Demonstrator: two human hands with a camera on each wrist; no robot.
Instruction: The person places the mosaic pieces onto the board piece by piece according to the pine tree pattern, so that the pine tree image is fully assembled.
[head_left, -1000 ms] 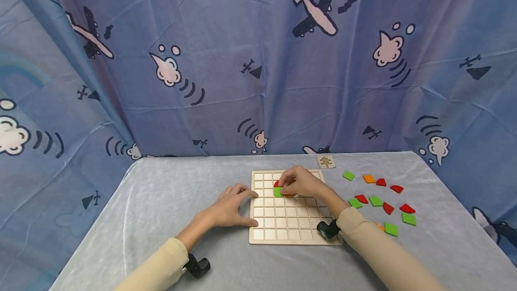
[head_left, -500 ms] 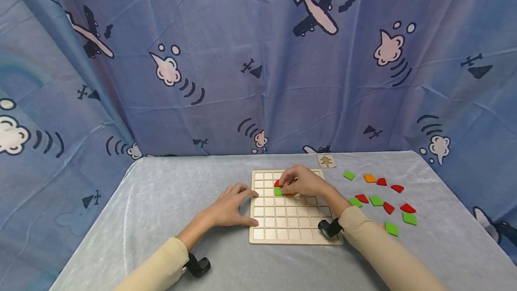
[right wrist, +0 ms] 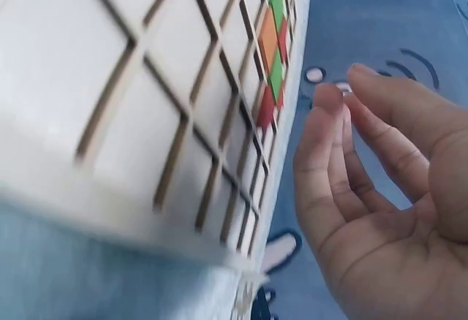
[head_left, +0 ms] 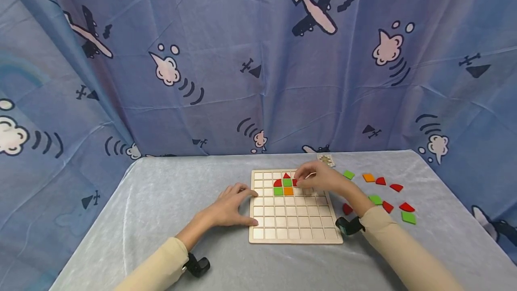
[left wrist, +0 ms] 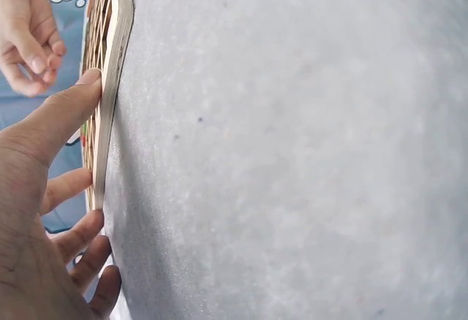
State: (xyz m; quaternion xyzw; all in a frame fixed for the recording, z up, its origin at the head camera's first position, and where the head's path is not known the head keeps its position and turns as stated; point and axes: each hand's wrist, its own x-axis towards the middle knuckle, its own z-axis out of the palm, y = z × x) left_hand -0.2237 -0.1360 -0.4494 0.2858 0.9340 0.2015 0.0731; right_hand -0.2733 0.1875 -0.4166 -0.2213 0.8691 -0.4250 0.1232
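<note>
A wooden grid board (head_left: pixel 291 224) lies on the table. My left hand (head_left: pixel 231 205) is at its left side, fingers spread, with thumb and fingertips touching the edge (left wrist: pixel 111 108). Over the upper right of the board hovers my right hand (head_left: pixel 319 178); the right wrist view shows its loosely bent fingers (right wrist: pixel 318 152) with nothing held. Beside those fingertips, a red piece (head_left: pixel 295 183) sits in a cell. To its left are a green square (head_left: pixel 287 182) and a rounded red piece (head_left: pixel 277 183). A red triangle (head_left: pixel 286 175) is above; a green square (head_left: pixel 278 191) and an orange square (head_left: pixel 288 191) are below.
Loose pieces lie right of the board: an orange square (head_left: pixel 368 177), several red pieces (head_left: pixel 406 207) and green squares (head_left: pixel 408 217). My right forearm passes over that side. A small pattern card (head_left: pixel 326 160) lies behind the board. A printed blue curtain (head_left: pixel 226 57) hangs behind the table.
My right hand has moved right and slightly away, uncovering the orange square, the upper green square and red pieces. My right sleeve now hides some loose pieces. My left hand has stayed put.
</note>
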